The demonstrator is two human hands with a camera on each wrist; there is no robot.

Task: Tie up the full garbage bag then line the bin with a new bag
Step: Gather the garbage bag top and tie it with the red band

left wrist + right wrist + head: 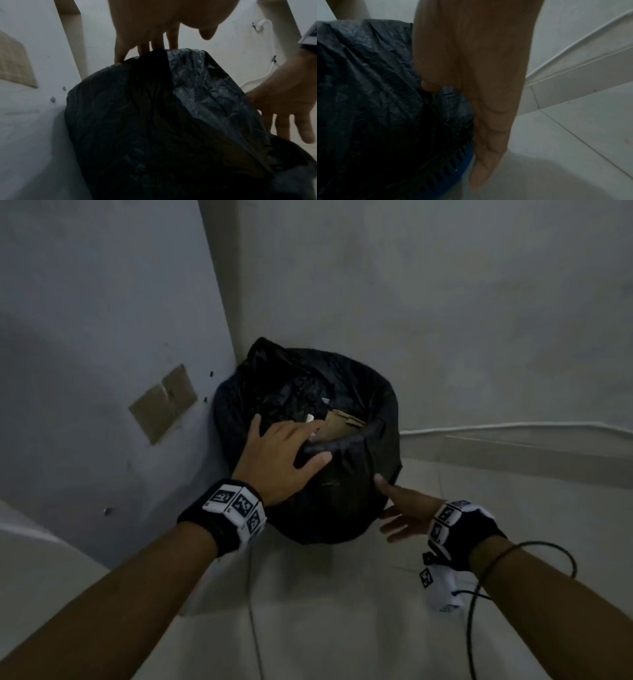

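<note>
The black garbage bag [329, 474] sits in a blue slotted bin [447, 174] pushed into the corner where two walls meet, its edge folded down over the rim and hiding most of the bin. It is full: a piece of brown cardboard [342, 424] and some pale scraps poke up at the mouth.

The left hand [277, 457] lies spread over the near rim, fingers straight and apart, thumb resting on the folded plastic, gripping nothing. The right hand [404, 511] is flat against the bag's right side, fingers straight and loose; in the dim right wrist view the thumb seems to press into a fold, but I would not call it a grip.

From here, the thin film is the weak point. If the hands drag the folded edge up fast, it may catch on the bin's slots or the stiff cardboard corner and tear. The heaped rubbish leaves little slack, so the gathered neck may be too short to knot, and scraps could tumble onto the tiled floor [573, 148]. The light bin may also lift with the bag unless one hand steadies it.
</note>
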